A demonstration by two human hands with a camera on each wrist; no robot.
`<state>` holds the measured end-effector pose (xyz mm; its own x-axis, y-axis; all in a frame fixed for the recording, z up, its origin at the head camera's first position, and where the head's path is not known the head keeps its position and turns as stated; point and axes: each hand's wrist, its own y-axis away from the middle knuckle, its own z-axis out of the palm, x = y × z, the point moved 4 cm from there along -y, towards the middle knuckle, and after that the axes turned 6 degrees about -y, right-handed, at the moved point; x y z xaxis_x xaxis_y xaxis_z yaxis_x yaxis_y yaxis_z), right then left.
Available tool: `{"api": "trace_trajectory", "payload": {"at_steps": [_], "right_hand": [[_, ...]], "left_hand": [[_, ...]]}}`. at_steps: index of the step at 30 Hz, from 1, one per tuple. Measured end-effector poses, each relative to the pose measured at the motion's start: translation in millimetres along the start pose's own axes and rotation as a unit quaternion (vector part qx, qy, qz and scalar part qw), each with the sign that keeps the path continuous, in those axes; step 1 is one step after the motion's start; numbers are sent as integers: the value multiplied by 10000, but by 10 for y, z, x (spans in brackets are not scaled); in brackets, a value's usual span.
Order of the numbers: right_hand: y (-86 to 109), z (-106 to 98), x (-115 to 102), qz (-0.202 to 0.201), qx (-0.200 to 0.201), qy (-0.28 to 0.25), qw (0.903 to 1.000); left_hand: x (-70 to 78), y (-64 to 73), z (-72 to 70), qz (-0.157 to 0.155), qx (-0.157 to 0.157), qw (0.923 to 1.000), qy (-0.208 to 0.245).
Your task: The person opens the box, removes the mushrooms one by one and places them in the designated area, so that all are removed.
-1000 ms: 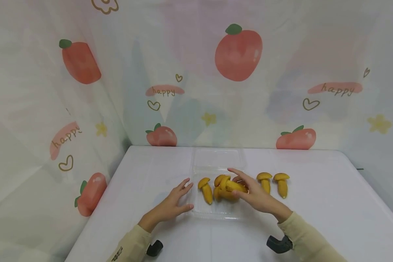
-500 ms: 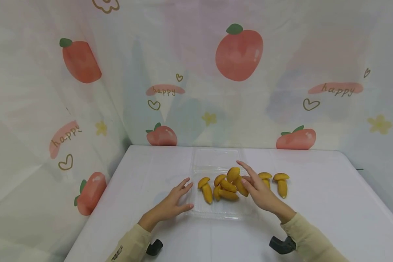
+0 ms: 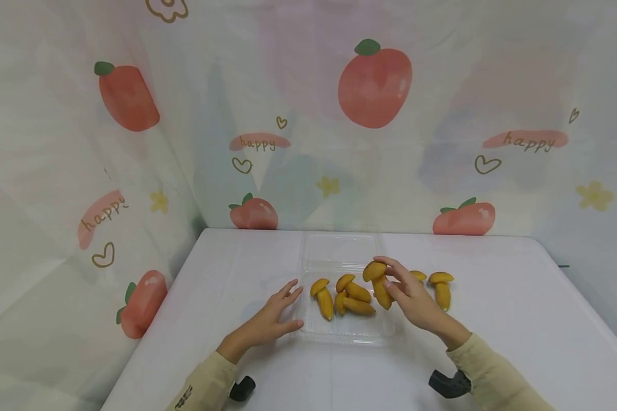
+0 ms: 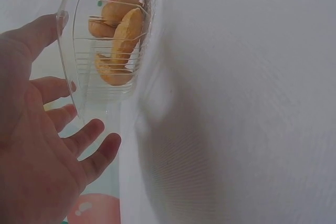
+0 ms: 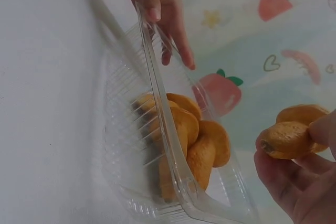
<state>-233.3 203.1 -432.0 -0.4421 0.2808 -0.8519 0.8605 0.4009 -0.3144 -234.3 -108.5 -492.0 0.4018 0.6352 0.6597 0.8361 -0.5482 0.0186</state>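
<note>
My right hand (image 3: 416, 299) pinches a yellow-brown mushroom (image 3: 377, 282) between thumb and fingers, cap up, over the right side of a clear plastic clamshell box (image 3: 339, 335). In the right wrist view that mushroom (image 5: 289, 139) shows its stem end, apart from the box rim. Inside the box lie one mushroom (image 3: 323, 298) at the left and two more, a back one (image 3: 355, 288) and a front one (image 3: 357, 306), close together. My left hand (image 3: 269, 319) has its fingers spread at the box's left edge; in the left wrist view its fingertips (image 4: 62, 22) are right at the rim.
Two more mushrooms lie on the white table (image 3: 493, 354) right of the box: one (image 3: 443, 290) in plain sight, the other (image 3: 418, 275) mostly behind my right hand. The box's lid (image 3: 341, 248) lies folded back. A fruit-printed curtain (image 3: 308, 85) stands behind the table.
My right hand has lifted the mushroom from the pile in the box, drawn it slightly right and turned it more upright. My left hand has stayed in place.
</note>
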Motion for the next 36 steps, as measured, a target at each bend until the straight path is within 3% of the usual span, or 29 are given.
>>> {"api": "trace_trajectory", "payload": {"at_steps": [16,30,36], "right_hand": [[89,-175,-8,-206,-232,-644,9974],[245,-350,61,358,58,-180,9992],[288,-432,84,458,216,206,9985]], "left_hand": [[-42,14,35,-129,19,9999,-22],[-10,16,32,-200,19,9998,-42],[-11,16,25,-74,36,9999,-62]]}}
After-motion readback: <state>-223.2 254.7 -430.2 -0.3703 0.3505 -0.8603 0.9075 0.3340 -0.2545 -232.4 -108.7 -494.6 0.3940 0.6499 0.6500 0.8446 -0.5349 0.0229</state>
